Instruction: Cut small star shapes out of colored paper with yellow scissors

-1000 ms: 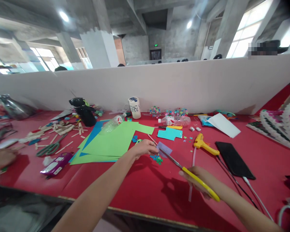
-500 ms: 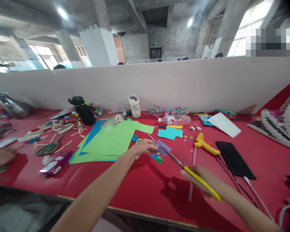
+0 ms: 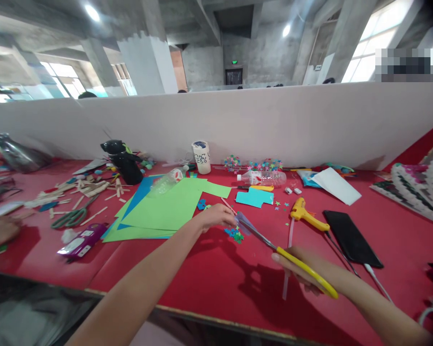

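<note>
A small sheet of translucent purple film [image 3: 244, 223] is held up over the counter [image 3: 209, 283], between the person's two hands. The left hand [image 3: 219, 217] pinches its near-left edge with the fingertips, leaving most of the sheet free, presumably so the fingers stay clear of the metal. The blades of the yellow-handled scissors [image 3: 278, 249] reach to the film from the right; whether they are parted or closed on it is too small to tell. The right hand [image 3: 312, 261] is wrapped around the scissors' handles, likely gripping well back so the long blades can line up with the sheet.

Below the film lies a little pile of blue and green stars [image 3: 234, 234], near the left hand. Just beyond is a cyan paper piece [image 3: 255, 197], with a clear bottle [image 3: 265, 179] on its side behind it. To the right, a yellow glue gun [image 3: 308, 216] rests on its side near a black phone [image 3: 351, 239], perhaps parked there to be within reach. Green sheets [image 3: 166, 206] overlap blue ones left of the hands, probably set aside to keep the near area workable. At the far left, another person's hand [image 3: 3, 230] rests on the counter.
</note>
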Available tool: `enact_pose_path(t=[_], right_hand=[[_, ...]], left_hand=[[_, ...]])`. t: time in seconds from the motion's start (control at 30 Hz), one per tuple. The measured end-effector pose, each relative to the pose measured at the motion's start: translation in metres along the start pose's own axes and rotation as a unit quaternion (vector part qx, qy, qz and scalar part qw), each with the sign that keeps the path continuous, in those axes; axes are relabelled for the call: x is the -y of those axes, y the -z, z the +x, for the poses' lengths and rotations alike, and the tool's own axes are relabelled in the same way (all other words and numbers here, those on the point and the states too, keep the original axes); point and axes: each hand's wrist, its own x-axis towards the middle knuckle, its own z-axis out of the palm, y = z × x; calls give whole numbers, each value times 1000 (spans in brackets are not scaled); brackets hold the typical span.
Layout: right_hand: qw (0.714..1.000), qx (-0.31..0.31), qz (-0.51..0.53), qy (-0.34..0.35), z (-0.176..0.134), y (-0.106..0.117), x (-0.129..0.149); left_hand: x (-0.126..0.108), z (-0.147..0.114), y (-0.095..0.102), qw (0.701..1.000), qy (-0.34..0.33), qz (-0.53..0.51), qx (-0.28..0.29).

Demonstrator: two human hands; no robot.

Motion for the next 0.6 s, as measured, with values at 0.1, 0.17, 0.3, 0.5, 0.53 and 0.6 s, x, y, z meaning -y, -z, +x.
enact_pose_path(t=[0.1,0.17,0.3,0.5,0.53,0.6], right_hand=[[1000,0,4,-9,1,2,-2],[1000,2,1,-15,2,2,-3],[1000,2,-6,-12,4,2,-3],[1000,1,-23,-5,3,3,1],[1000,3,-24,-6,3,3,2],[1000,5,-29,-8,3,3,5]], left_hand=[[-2,-1,1,1000,-6,9,0],[-4,-1,1,1000,-11,17,-1],[-4,-1,1,999,-19,47,1],[-2,0,1,994,-28,104,-8],[-3,0,1,993,-28,111,-8],[-5,-1,0,992,-27,121,-5]])
